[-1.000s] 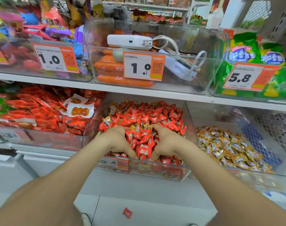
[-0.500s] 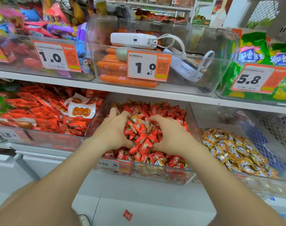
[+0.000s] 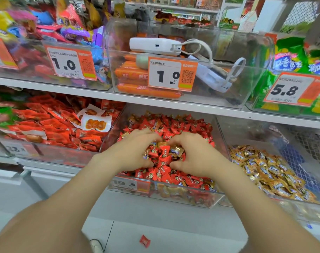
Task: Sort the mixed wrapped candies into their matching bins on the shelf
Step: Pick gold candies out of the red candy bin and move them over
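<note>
left hand (image 3: 135, 152) and right hand (image 3: 194, 154) cup mixed candies (image 3: 163, 154) with curled fingers (image 3: 146, 134); the gold bin (image 3: 247, 132) lies rightward, nearer the right hand

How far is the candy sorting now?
Done: the right bin looks all gold candies. In hand: left hand and right hand cup a mixed heap in the middle bin. Left: gold pieces lie among the red there; one red candy lies on the floor.
</note>
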Demonstrator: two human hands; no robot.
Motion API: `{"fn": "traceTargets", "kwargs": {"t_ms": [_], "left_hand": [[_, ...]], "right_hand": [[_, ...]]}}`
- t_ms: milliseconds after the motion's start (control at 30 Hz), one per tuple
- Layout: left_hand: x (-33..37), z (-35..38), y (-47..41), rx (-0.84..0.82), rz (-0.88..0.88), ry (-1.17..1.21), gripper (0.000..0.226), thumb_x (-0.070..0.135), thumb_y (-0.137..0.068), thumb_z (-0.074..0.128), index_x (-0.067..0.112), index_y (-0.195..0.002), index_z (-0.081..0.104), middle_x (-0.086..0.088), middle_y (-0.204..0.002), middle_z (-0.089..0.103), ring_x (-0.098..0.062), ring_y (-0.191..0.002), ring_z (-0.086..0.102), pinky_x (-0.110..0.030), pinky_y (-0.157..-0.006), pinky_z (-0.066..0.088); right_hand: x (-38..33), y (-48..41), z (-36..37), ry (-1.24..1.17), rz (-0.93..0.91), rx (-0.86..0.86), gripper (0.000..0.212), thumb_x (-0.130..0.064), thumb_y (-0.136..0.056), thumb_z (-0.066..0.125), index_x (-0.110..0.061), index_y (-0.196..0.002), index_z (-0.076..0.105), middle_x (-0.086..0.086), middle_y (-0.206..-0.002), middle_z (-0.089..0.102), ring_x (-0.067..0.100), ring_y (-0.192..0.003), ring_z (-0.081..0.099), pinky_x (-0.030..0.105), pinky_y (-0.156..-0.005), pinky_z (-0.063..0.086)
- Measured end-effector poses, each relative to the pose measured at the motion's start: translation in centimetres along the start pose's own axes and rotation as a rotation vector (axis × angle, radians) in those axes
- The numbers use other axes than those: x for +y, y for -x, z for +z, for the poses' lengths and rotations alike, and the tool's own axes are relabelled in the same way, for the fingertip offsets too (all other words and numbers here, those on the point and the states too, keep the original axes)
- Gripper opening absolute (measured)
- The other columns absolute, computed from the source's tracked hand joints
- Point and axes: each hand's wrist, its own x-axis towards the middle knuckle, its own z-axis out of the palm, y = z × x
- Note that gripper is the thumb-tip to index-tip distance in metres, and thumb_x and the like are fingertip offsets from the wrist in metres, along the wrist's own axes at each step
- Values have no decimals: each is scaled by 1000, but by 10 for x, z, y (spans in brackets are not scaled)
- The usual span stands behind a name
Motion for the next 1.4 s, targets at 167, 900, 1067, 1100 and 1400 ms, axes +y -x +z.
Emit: {"fn": "traceTargets", "kwargs": {"t_ms": [167, 900, 1067, 1100, 1400], "left_hand": [[-10, 2, -6, 18, -15, 44, 56, 40, -83, 87, 33, -131, 59, 12, -117, 60, -11, -109, 57, -38, -98, 51], [-5, -4, 2, 140, -14, 213, 9, 25, -101, 67, 26, -106, 60, 9, -111, 62, 1, -82, 59, -22, -73, 47], [-7, -4, 2, 137, -34, 262, 28, 37, -93, 78, 27, -87, 52, 5, -84, 63, -5, -58, 49, -24, -59, 38], [-7, -6, 3, 146, -45, 288, 30, 39, -91, 80, 26, -85, 54, 4, -82, 65, -5, -58, 53, -22, -58, 40], [-5, -19, 15, 59, -101, 287, 35, 15, -106, 45, 33, -94, 73, 17, -108, 53, -24, -87, 70, -40, -78, 57]], "right_hand": [[6, -14, 12, 34, 30, 43, 37, -36, -86, 85, -28, -121, 74, -1, -116, 73, 24, -113, 65, 42, -93, 55], [22, -2, -11, -194, 208, 37, 41, -3, -94, 62, -30, -123, 70, 2, -133, 63, 0, -71, 61, 23, -66, 53], [22, -3, -17, -229, 257, 121, 35, -2, -95, 57, -24, -112, 78, 3, -89, 70, 5, -39, 49, 10, -42, 37], [21, -2, -19, -240, 271, 145, 38, 1, -94, 52, -24, -104, 80, -1, -73, 68, 7, -38, 46, 12, -42, 38], [13, -2, -14, -316, 351, 253, 39, -26, -95, 48, -3, -64, 57, 4, -51, 52, 23, -47, 42, 36, -53, 48]]}}
